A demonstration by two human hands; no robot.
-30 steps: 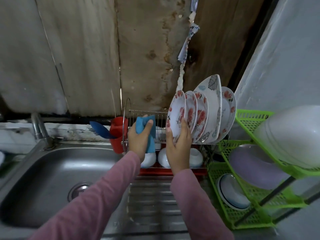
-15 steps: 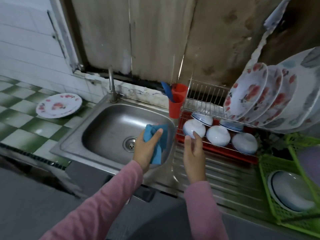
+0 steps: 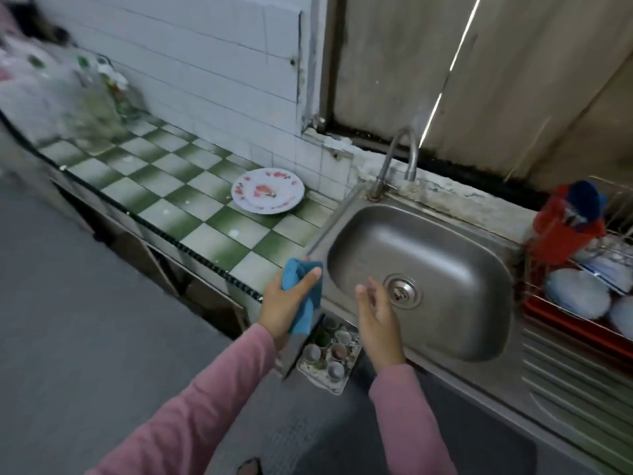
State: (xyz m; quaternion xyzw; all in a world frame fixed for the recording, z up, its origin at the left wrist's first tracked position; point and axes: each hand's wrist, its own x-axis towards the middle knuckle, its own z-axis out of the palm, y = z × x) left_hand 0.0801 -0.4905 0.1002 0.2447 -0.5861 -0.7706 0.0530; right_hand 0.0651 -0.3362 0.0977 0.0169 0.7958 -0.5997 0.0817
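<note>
Gripping a bunched-up blue cloth in the left hand, with the thumb lying across the front of it and the loose end dangling down below the palm. Holding it up over the near-left corner of the steel sink, right about where the rim is meeting the green-and-white tiled counter; can't tell if it's brushing either one. Holding the right hand empty and loose, fingers relaxed and a bit spread, hovering above the sink's front edge and lining up close to the drain from this angle. Wearing pink sleeves on both arms. Looking further out and seeing a curved tap standing at the sink's back rim, plus a flowery plate lying flat on the counter to the left, near the wall tiles and well apart from the cloth. Spotting a red cup with something blue sticking out of it over on the right, at the left end of a wire dish rack, and white bowls looking upside down in there over a red tray. Also catching a ribbed drainboard running along the sink's right side, in front of the rack. Noticing a small tray of stained round cups sitting lower down between the two arms, below the sink's edge. Making out only blurry bottles at the far left end of the counter, too smeared to say more.
</note>
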